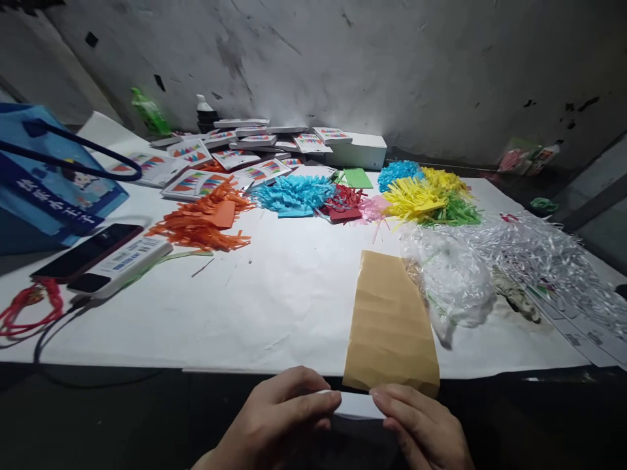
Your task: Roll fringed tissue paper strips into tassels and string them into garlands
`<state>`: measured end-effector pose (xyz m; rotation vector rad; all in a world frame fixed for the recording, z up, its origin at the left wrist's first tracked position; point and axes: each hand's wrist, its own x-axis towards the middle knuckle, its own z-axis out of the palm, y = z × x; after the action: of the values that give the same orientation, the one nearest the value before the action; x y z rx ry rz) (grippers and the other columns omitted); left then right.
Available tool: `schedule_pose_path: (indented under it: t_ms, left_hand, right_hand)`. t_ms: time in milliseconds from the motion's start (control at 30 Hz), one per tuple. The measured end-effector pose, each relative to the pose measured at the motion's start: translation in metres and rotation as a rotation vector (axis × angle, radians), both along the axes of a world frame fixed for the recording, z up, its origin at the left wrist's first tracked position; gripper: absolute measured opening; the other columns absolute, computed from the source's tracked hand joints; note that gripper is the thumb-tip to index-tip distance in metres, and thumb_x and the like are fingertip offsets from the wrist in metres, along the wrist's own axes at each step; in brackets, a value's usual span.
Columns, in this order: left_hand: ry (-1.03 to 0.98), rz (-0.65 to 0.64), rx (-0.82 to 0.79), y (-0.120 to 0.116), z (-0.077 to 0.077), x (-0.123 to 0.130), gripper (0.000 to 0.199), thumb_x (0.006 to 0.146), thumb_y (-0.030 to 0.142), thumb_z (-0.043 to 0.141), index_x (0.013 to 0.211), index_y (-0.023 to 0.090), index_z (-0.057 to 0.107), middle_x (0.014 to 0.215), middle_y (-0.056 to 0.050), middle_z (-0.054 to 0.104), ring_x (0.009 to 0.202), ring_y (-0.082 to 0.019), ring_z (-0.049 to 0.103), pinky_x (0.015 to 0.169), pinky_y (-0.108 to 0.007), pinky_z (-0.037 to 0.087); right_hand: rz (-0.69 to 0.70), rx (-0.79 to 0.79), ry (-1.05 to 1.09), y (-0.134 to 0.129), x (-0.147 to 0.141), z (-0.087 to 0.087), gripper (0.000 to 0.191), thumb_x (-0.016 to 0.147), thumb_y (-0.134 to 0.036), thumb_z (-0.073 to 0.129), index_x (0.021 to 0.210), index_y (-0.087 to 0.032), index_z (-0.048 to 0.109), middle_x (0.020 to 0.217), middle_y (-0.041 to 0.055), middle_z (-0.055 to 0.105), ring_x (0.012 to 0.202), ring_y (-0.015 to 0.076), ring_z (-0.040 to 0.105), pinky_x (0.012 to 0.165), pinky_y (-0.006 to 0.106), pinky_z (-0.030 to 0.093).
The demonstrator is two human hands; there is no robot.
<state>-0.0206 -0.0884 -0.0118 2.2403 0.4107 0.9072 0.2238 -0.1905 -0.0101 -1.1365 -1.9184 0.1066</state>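
Note:
Just below the table's front edge, my left hand [289,411] and my right hand [416,421] grip the two ends of a small flat white box [360,406]. Its narrow side faces me, and the fingers hide both ends. Beyond the hands, a sheet of brown paper [392,320] lies on the white-covered table [274,294], its near end reaching past the edge. Bundles of cut paper fringe lie farther back: orange [206,219], light blue [294,192], dark red [345,205] and yellow [416,199].
Flat printed boxes [240,153] are piled against the wall. A blue bag [53,173], a phone [91,251] and a white device with a cable [122,264] sit at left. At right are a clear plastic bag [453,277] and silver tinsel [548,261].

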Motion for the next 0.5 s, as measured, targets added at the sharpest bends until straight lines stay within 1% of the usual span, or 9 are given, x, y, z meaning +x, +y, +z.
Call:
schedule_pose_path:
  t_ms: [100,200,300,367,400,500]
  left_hand:
    - [-0.063,0.025,-0.027,0.003,-0.005,0.000,0.026,0.099,0.021,0.053,0.121,0.021,0.068,0.096,-0.010,0.066,0.078,-0.017,0.068,0.066,-0.021,0.056]
    - [-0.048,-0.022,0.012,0.006,-0.007,0.000,0.028,0.097,0.021,0.056,0.123,0.021,0.067,0.103,-0.012,0.065,0.086,-0.019,0.069,0.072,-0.024,0.059]
    - [-0.050,-0.030,0.011,0.008,-0.009,-0.002,0.033,0.095,0.014,0.056,0.125,0.022,0.065,0.102,-0.011,0.064,0.082,-0.017,0.069,0.068,-0.023,0.058]
    - [-0.083,-0.016,-0.018,0.006,-0.009,-0.002,0.035,0.093,0.011,0.055,0.125,0.022,0.065,0.099,-0.010,0.063,0.077,-0.016,0.068,0.064,-0.022,0.057]
    - [-0.102,-0.011,-0.043,0.004,-0.009,-0.001,0.034,0.093,0.011,0.055,0.123,0.021,0.065,0.099,-0.011,0.063,0.077,-0.016,0.067,0.065,-0.023,0.057]
    - [-0.169,0.044,-0.145,-0.002,-0.008,0.003,0.024,0.093,0.014,0.058,0.114,0.021,0.068,0.099,-0.010,0.064,0.085,-0.019,0.068,0.072,-0.026,0.058]
  right_hand:
    - [-0.039,-0.002,-0.008,0.003,-0.003,-0.006,0.028,0.099,-0.023,0.056,0.125,-0.016,0.065,0.105,0.0104,0.077,0.096,0.0179,0.075,0.081,0.022,0.062]
    - [-0.102,0.010,0.003,0.004,-0.004,-0.012,0.027,0.095,-0.019,0.062,0.122,-0.020,0.069,0.105,0.0072,0.077,0.093,0.0184,0.076,0.081,0.021,0.062]
    - [-0.102,0.030,0.023,0.007,-0.004,-0.017,0.027,0.094,-0.019,0.063,0.119,-0.023,0.071,0.104,0.0053,0.078,0.090,0.0189,0.077,0.078,0.021,0.063]
    - [-0.098,0.052,0.021,0.008,-0.006,-0.019,0.028,0.092,-0.021,0.065,0.119,-0.023,0.072,0.101,0.0046,0.079,0.086,0.0190,0.078,0.076,0.020,0.063]
    - [-0.109,0.061,0.028,0.008,-0.008,-0.021,0.027,0.091,-0.021,0.067,0.118,-0.024,0.073,0.099,0.0041,0.079,0.084,0.0186,0.078,0.074,0.019,0.063]
    - [-0.211,0.074,0.095,0.006,-0.017,-0.028,0.023,0.091,-0.021,0.067,0.113,-0.025,0.075,0.095,0.0027,0.079,0.080,0.0174,0.078,0.073,0.018,0.063]
